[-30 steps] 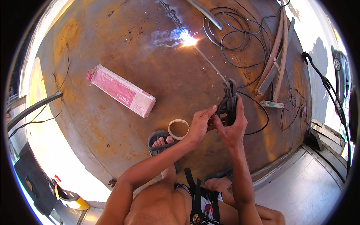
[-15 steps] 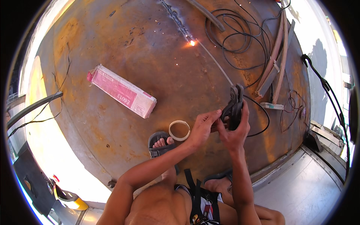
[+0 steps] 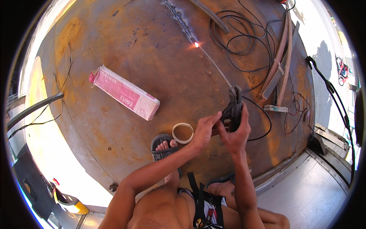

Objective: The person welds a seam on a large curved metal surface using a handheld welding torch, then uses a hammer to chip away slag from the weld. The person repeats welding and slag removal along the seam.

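My right hand [image 3: 237,135] is wrapped round a black welding electrode holder [image 3: 233,108]. My left hand [image 3: 206,131] is closed at the holder's left side, fingertips against it; part of its grip is hidden. From the jaws a thin grey welding rod [image 3: 216,66] slants up and left. Its far tip meets the rusty steel plate [image 3: 167,72] at a small bright orange glow [image 3: 196,44]. A dark, rough weld bead [image 3: 178,17] runs from that glow toward the far edge. Black cable [image 3: 270,122] loops out to the right of the holder.
A pink and white electrode box [image 3: 126,93] lies left of my hands. By my sandalled foot [image 3: 164,147] sits a pale ring [image 3: 183,133]. Coiled black cable [image 3: 244,42] and long metal strips [image 3: 280,65] lie at the right. A bent bar [image 3: 36,110] reaches in from the left.
Both hands and the holder have shifted slightly left, and the rod stands a little steeper. The glow has barely moved, with fewer flying sparks. A red motorcycle now shows at the far right.
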The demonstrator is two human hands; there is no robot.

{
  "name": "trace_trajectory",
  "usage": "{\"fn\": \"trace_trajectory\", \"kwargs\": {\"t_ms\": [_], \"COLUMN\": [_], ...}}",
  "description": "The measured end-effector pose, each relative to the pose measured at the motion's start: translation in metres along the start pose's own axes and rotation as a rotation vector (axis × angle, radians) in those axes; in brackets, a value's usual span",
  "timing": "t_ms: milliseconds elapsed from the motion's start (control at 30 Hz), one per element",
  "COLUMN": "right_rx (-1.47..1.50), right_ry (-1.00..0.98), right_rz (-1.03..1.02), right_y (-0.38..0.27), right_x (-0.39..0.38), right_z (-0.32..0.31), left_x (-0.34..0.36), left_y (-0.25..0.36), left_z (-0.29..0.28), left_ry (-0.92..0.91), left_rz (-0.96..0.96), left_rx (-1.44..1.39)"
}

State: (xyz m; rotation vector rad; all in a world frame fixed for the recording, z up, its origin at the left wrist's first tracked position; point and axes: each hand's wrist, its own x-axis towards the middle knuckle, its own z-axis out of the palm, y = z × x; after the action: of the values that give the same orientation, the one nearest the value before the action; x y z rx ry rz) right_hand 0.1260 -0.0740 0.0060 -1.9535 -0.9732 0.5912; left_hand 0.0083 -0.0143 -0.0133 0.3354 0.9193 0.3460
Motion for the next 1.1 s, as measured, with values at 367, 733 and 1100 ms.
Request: {"fn": "trace_trajectory", "kwargs": {"t_ms": [367,733,1100], "right_rx": [0.021,0.025,-0.015], "right_ry": [-0.014,-0.021,-0.013], "right_rz": [0.03,0.049,-0.03], "right_y": [-0.0003,0.0006,0.0042], "right_x": [-0.0012,-0.0007,0.001], "right_z": [0.0002,0.0018,0.0027], "left_x": [0.001,0.0025,0.003], "left_y": [-0.0013,-0.0043,-0.0044], "left_z": [-0.0015,-0.0046,-0.0063], "left_ry": [-0.015,0.027,0.0], "left_rz": [0.006,0.011,0.012], "left_rx": [0.005,-0.013,-0.009]}}
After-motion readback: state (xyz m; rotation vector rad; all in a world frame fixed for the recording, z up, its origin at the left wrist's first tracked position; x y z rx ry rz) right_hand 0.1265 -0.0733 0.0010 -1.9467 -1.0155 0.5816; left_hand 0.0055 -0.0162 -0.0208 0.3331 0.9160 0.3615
